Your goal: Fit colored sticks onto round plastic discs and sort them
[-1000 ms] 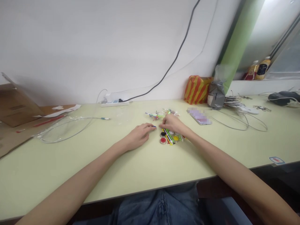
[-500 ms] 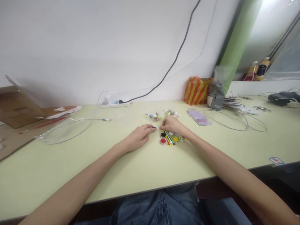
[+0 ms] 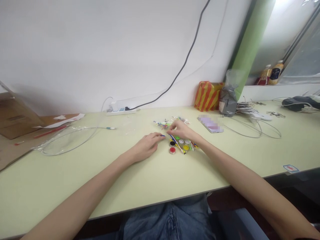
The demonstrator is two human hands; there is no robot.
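My left hand [image 3: 148, 145] rests on the table with its fingers together, and a small blue piece [image 3: 163, 135] shows at its fingertips. To its right, my right hand [image 3: 182, 130] is closed in a pinch above a small pile of coloured parts; what lies between its fingertips is too small to make out. Thin plastic sticks [image 3: 179, 146], white, blue and yellow among them, slant down from beneath those fingertips. Around them lie a red round piece [image 3: 172, 150], a black one [image 3: 172, 143], a yellow one [image 3: 186, 147], and white and green ones partly under the hand.
Behind my hands lies a second heap of coloured parts [image 3: 163, 124]. Further right are a phone [image 3: 211, 124], a striped bag [image 3: 208, 96] and a grey bag [image 3: 228, 101]. A looped cable [image 3: 72, 151] and a cardboard box [image 3: 18, 116] lie left; a power strip [image 3: 121, 112] sits by the wall.
My right hand has shifted slightly at the pile. The green sticks there no longer show, and a green round piece has come into view. My left hand stays nearly in place.
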